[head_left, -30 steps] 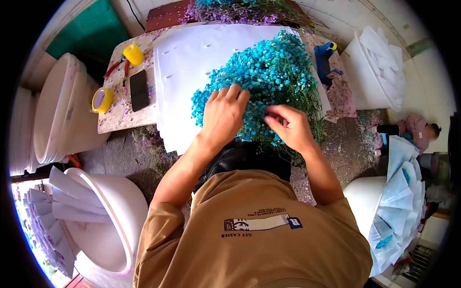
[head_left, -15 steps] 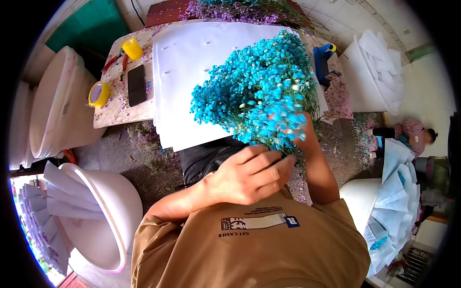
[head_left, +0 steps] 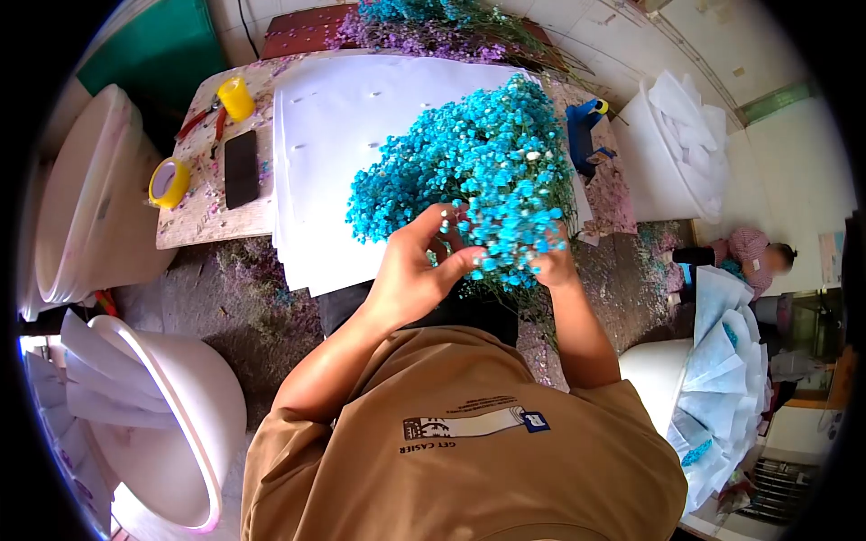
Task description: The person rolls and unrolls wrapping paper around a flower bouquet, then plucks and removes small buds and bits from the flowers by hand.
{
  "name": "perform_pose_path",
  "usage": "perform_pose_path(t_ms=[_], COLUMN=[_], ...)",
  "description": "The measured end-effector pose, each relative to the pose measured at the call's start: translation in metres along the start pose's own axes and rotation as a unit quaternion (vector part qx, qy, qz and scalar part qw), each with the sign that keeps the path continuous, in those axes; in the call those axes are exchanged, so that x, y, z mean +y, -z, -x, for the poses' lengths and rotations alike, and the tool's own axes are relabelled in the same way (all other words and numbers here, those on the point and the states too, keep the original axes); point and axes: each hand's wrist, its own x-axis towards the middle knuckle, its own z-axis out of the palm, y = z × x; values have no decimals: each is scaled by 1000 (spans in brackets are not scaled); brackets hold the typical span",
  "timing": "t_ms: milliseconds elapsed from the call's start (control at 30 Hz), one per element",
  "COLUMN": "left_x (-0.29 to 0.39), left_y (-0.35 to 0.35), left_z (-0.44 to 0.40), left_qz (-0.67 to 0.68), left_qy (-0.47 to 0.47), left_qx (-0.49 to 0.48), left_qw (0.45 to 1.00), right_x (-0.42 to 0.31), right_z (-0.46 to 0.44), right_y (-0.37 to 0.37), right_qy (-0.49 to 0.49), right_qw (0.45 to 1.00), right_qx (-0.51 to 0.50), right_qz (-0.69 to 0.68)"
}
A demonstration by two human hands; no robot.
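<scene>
A big bunch of blue-dyed baby's breath (head_left: 451,135) rests over white paper sheets (head_left: 316,198) on the table in front of me. My right hand (head_left: 555,263) is closed around the stems of a smaller blue baby's breath bunch (head_left: 510,225) at the near side; blossoms partly hide its fingers. My left hand (head_left: 417,270) reaches in from the left, thumb and fingers apart and curved, fingertips at the blossoms. Green stems hang below and to the right of the flowers.
On the table (head_left: 194,221) are a phone (head_left: 241,169), yellow tape rolls (head_left: 169,182), red-handled pliers (head_left: 219,123) and a blue tape dispenser (head_left: 585,140). Purple flowers (head_left: 406,41) lie behind. White tubs (head_left: 212,406) stand around me. Another person (head_left: 753,257) sits far right.
My left hand has moved up and left from in front of the blossoms, its fingers spreading. The smaller bunch in my right hand has shifted slightly. The whole view has shifted a little.
</scene>
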Motion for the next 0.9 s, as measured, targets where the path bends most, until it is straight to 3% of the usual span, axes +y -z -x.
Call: perform_pose_path(t_ms=[67, 133, 167, 200, 333, 400, 467, 533, 567, 700, 733, 767, 900], left_x=[-5, -23, -21, -35, -52, -54, -44, -43, -47, -40, -40, -39, -36], left_y=[1, 0, 6, 14, 29, 30, 28, 27, 27, 27, 26, 24, 21], left_z=[-2, -6, -8, -11, -17, -19, -21, -22, -22, -24, -25, -26, -24], left_qz=[2, 100, 165, 232, 268, 271, 288, 325, 319, 372, 367, 385, 415], left_qy=[33, 13, 29, 56, 86, 111, 129, 96, 83, 142, 146, 146, 137], left_qx=[-1, 64, 83, 90, 112, 89, 117, 102, 102, 124, 119, 120, 122], left_qw=[999, 993, 982, 967, 953, 952, 942, 935, 939, 909, 911, 903, 891], right_x=[-14, -21, -19, -16, -21, -30, -37, -22, -23, -26, -19, -15, -22], right_z=[-6, -9, -8, -9, -10, -6, -11, -9, -3, 2, 2, 3, 2], right_y=[-8, -21, -22, -23, -15, -16, -26, -28, -24, -35, -38, -38, -30], right_qy=[4, 12, -46, -6, 42, -58, -133, -149, -252, -332, -170, -1, 40], right_qw=[998, 996, 998, 1000, 998, 991, 991, 987, 967, 936, 949, 913, 906], right_qx=[-27, -18, -30, -5, -37, -40, 16, -15, -34, -50, -26, 0, 38], right_qz=[61, 84, -4, -25, -21, -110, 24, 54, -11, 108, 263, 408, 419])
